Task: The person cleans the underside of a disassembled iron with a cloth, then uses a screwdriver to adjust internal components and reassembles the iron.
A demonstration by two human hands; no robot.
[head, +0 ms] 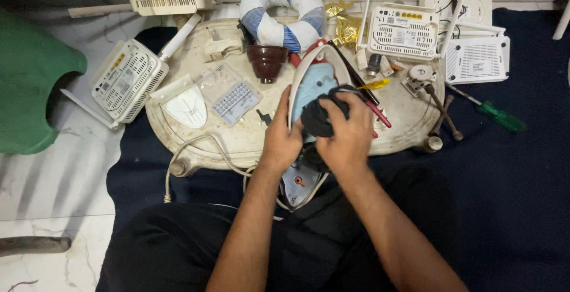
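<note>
**Both hands on a clothes iron over a cluttered round tray**

Far left: green plastic stool [29, 84] on the pale marble floor. Next, a white router [127, 81] lying grille-up, yellow ports at its upper corner, antennas splayed. Above it, a second cream router [166, 2], long and narrow, slotted face up.

On the left part of the round cream tray [196, 143]: a white iron-shaped plate [185, 106], then a clear flat plastic packet [231, 96] with rows of small pieces showing through; label too small to make out. Just right, a dark maroon cup-shaped part [266, 61], and behind it a ring wound in white and blue tape [284, 11]. Crumpled gold foil wrapper [344, 27] beside the ring.

Centre: clothes iron [312, 90], white rim and light blue body, tip pointing away, heel hanging over the tray's near edge above the lap. Left hand [282, 140] wrapped around the iron's left side, thumb up along the rim. Right hand [344, 134] just beside it, closed around a black knob-like part [320, 117] on top of the iron. Hands close together, nearly touching.

Right: another white router [404, 30], underside up, yellow ports along the top edge, pale rectangular label in the middle. Further right, a white router [478, 60] with a square label, on the dark blue mat. Green-handled screwdriver [499, 115] lying on the mat.
</note>
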